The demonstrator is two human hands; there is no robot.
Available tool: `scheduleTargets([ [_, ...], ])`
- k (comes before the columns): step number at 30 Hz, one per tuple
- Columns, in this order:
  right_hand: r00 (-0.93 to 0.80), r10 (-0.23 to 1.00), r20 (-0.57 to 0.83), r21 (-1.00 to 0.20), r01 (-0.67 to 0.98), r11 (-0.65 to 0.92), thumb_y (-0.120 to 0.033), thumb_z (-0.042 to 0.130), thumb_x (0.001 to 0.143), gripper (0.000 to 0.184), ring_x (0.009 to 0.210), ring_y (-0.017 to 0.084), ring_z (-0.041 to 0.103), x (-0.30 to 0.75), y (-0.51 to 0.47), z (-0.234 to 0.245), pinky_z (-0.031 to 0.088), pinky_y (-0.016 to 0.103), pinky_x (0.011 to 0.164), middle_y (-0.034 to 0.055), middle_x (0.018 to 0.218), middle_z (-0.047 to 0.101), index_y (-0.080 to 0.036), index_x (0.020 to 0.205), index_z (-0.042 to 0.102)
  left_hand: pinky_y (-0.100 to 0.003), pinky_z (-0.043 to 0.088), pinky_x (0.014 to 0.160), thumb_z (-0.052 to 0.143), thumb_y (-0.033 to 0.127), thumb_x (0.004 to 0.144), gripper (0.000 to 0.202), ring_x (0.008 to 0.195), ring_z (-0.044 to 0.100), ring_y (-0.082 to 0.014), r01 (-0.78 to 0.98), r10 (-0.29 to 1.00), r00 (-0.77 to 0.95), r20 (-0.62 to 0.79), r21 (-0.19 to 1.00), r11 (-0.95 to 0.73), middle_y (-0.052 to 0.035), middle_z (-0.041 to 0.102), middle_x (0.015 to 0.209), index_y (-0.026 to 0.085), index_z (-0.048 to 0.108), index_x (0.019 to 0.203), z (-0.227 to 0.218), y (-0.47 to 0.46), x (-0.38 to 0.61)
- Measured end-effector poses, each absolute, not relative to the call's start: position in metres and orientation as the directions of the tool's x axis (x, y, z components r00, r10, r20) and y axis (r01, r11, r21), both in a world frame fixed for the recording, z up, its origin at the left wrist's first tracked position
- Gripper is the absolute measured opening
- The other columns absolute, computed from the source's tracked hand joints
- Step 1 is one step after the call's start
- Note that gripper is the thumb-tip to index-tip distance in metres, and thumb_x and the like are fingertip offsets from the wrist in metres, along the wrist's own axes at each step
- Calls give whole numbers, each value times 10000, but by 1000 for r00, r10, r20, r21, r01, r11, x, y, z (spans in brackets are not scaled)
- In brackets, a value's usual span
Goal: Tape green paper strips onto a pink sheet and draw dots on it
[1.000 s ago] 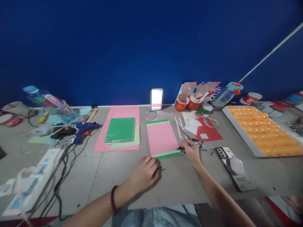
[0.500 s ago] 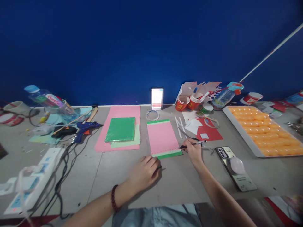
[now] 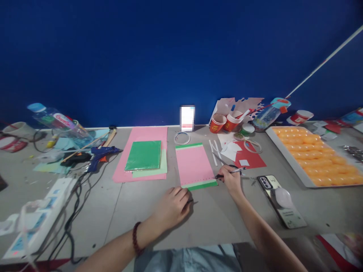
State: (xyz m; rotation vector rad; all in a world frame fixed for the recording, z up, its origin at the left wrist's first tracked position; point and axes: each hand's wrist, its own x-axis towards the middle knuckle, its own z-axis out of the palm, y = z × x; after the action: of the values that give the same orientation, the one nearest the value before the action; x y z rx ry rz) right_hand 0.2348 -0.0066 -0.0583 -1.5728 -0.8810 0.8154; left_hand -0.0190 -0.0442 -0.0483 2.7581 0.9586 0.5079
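A pink sheet of paper (image 3: 194, 162) with green strips along its near and far edges lies flat before me. A row of small dark marks runs along its lower side. My right hand (image 3: 230, 179) is closed around a pen (image 3: 236, 171), its tip at the sheet's lower right corner. My left hand (image 3: 177, 206) rests curled at the lower left corner; a thin dark end sticks out from under its fingers, too hidden to name. Scissors (image 3: 219, 158) lie partly behind my right hand, beside white paper strips (image 3: 213, 153).
Left are a green pack of paper (image 3: 143, 155) on pink paper, a glue gun (image 3: 103, 153), and a power strip (image 3: 42, 215) with cables. Right are a phone (image 3: 280, 202), red paper (image 3: 255, 160), paper cups (image 3: 217, 123) and a tray of orange balls (image 3: 314, 156). A tape roll (image 3: 182, 138) lies behind.
The view has shifted very slightly. Both hands keep almost the same place and hold, with the pen still at the sheet's lower right corner.
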Motion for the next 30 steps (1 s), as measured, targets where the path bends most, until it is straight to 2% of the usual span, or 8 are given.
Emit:
scheduleTargets([
  [17, 519, 852, -65, -991, 69, -118, -271, 500, 593, 179, 378, 88, 373, 235, -7, -57, 270, 210, 346, -31, 410, 447, -195, 435, 470, -347, 465, 719, 491, 215, 889, 128, 857, 569, -212, 565, 623, 733, 273, 265, -781, -74, 639, 921, 165, 583, 962, -50, -45, -19],
  [20, 525, 849, -64, -994, 45, -103, -311, 530, 632, 186, 351, 80, 344, 235, -7, -55, 244, 204, 321, -45, 404, 438, -195, 492, 492, -350, 473, 722, 501, 213, 881, 140, 866, 582, -217, 561, 618, 731, 289, 261, -786, -76, 649, 933, 160, 585, 980, -51, -45, -19],
  [23, 513, 858, -40, -997, 39, -69, -372, 588, 683, 192, 352, 79, 372, 230, -9, -54, 266, 193, 319, -40, 462, 514, -184, 655, 564, -350, 483, 724, 508, 213, 876, 164, 881, 597, -223, 554, 607, 730, 314, 249, -795, -86, 662, 956, 153, 588, 1006, -52, -44, -19],
  [27, 365, 928, 71, -992, 127, 25, -438, 608, 775, 256, 403, 93, 462, 212, -15, -52, 351, 196, 363, -4, 557, 602, -183, 781, 588, -361, 503, 747, 511, 211, 865, 203, 913, 614, -230, 535, 585, 722, 369, 238, -811, -98, 678, 1012, 137, 593, 1036, -53, -43, -18],
  [30, 194, 975, 109, -981, 177, 74, -396, 615, 797, 215, 502, 122, 562, 196, -22, -50, 430, 214, 427, 39, 685, 673, -184, 833, 609, -366, 515, 771, 514, 205, 858, 230, 949, 621, -235, 528, 581, 715, 388, 244, -813, -101, 684, 1053, 126, 599, 1056, -54, -44, -17],
])
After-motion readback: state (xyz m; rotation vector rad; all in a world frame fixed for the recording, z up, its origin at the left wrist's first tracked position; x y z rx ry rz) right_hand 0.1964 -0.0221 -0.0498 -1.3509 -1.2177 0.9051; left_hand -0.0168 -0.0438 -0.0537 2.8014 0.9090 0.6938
